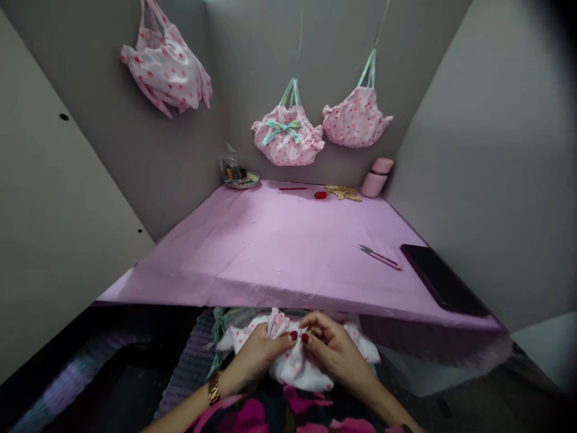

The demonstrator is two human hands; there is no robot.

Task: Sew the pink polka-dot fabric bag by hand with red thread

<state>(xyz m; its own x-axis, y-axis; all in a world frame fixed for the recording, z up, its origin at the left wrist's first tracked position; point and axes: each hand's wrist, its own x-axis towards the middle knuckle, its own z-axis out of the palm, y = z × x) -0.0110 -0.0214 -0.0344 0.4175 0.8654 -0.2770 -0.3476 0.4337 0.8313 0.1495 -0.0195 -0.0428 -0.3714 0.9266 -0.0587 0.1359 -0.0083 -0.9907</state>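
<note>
A white cloth piece with pink-red dots [301, 368] lies gathered in my lap, just below the table's front edge. My left hand [261, 347] is closed on it, and a fold of the cloth stands up by the thumb. Close beside it, my right hand [336, 349] has its thumb and fingers pinched together against the cloth. What sits in that pinch is too small to make out. The two thumb tips almost meet. Green ribbon ties [219, 328] hang at the left side of the cloth.
On the pink-covered table [270, 252] lie thread snips [380, 257], a dark phone or tablet [444, 279], a red thread spool [320, 195], a red pencil-like stick [292, 189] and a pink bottle [377, 178]. Dotted fabric pieces [291, 144] hang behind. Panels stand on both sides.
</note>
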